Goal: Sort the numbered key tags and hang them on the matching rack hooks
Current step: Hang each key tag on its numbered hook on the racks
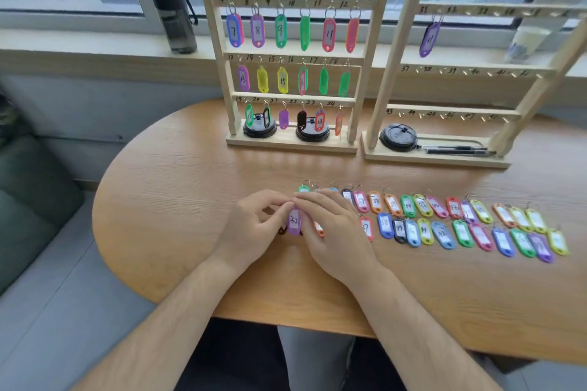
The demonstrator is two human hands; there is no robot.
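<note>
1. The purple tag (pixel 294 222), marked 32, is being held low over the counter (pixel 190 200), well in front of the right rack (pixel 392 73). Its top end is being pinched between the fingertips of the left hand (pixel 251 228) and the right hand (pixel 333 232), both grips narrow and closed on it.
2. The tag is being judged light and stiff: a smooth, glossy plastic shell, probably a little slippery, with a paper label set in its face.
3. Its ring is being hidden by the fingertips. A hold on the flat body would likely be leaving the ring free for a hook.
4. Two rows of tags (pixel 444 222) are lying on the counter in front of the right rack: oblong, round-ended, many-coloured, with thin wire rings.
5. The right rack is being read as pale wood with small hooks and handwritten numbers. One hanging tag (pixel 429 38) is being carried near its left post.
</note>
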